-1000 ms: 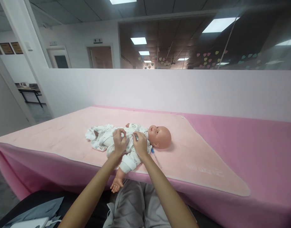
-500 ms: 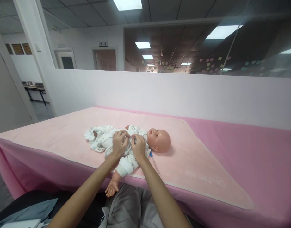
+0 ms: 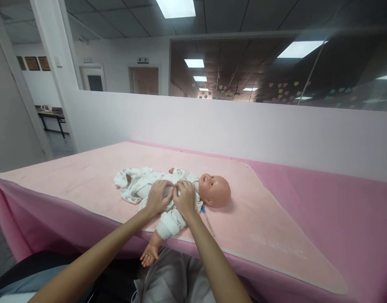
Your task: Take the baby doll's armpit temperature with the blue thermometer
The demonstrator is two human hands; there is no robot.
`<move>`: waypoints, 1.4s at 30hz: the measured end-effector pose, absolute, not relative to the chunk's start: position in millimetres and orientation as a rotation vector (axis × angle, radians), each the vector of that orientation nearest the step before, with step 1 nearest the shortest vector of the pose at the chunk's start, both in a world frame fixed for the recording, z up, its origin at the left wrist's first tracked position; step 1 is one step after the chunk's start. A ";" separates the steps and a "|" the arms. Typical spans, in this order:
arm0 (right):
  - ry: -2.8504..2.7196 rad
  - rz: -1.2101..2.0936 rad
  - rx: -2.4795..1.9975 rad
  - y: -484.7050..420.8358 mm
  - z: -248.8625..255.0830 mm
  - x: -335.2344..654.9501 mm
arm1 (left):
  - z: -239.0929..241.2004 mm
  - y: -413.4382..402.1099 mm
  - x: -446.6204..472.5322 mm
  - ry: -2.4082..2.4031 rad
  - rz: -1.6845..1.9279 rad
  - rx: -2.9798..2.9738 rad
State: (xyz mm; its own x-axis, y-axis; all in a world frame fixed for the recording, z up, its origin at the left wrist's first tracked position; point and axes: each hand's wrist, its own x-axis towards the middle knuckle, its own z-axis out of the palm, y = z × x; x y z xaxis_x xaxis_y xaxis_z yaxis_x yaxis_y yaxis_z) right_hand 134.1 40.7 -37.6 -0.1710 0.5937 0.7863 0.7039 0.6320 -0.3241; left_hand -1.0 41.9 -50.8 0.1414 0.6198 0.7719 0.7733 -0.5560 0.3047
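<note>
A baby doll [image 3: 216, 191] lies on its back, its bald head to the right and its legs to the left. It wears a white patterned outfit [image 3: 135, 185]. Over the doll's chest, my left hand [image 3: 160, 196] and my right hand [image 3: 184, 197] meet with thumbs and fingertips pinched close together. Both are closed on the front of the outfit; the exact spot they grip is mostly covered by the fingers. The doll's near arm [image 3: 152, 249] hangs past the table edge toward my lap. A thin stick with a blue end [image 3: 204, 209] lies beside my right wrist.
A pale pink mat [image 3: 259, 235] lies over a darker pink cloth [image 3: 348, 210] on the table. Behind it stands a low white wall [image 3: 212, 126] with a window above. At the left, through a doorway, is a small table [image 3: 53, 115].
The view has tilted slightly, so the scene sits a little lower and to the right. My hands stay on the doll's chest, with the fingers curled slightly more together.
</note>
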 end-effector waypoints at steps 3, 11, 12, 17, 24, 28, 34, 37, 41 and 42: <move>-1.848 -0.164 -1.070 41.4 -38.2 134.1 | -50.6 41.5 0.5 -1.378 -1.360 -2.241; -1.838 -0.184 -1.097 41.2 -38.0 134.9 | -44.8 33.5 3.4 -1.382 -1.400 -2.162; -1.838 -0.186 -1.099 41.0 -37.9 135.1 | -44.2 32.6 3.5 -1.376 -1.406 -2.160; -1.835 -0.180 -1.108 40.5 -37.3 135.6 | -43.1 30.1 2.3 -1.344 -1.389 -2.167; -1.863 -0.165 -1.137 40.3 -36.3 135.2 | -45.2 30.6 2.9 -1.335 -1.406 -2.150; -1.909 -0.229 -1.114 34.0 -34.6 137.0 | -39.4 23.7 -2.4 -1.238 -1.195 -2.247; -2.139 -0.391 -0.869 30.0 -24.4 126.6 | -33.5 21.0 -43.0 -0.992 -0.834 -2.382; -2.190 -0.393 -0.878 38.0 -19.6 113.1 | -38.8 27.4 -58.4 -1.097 -0.961 -2.309; -2.181 -0.381 -0.895 48.5 -22.0 103.1 | -44.7 33.6 -62.2 -1.264 -1.179 -2.236; -2.170 -0.373 -0.890 49.9 -23.7 102.9 | -45.0 33.9 -62.0 -1.281 -1.199 -2.246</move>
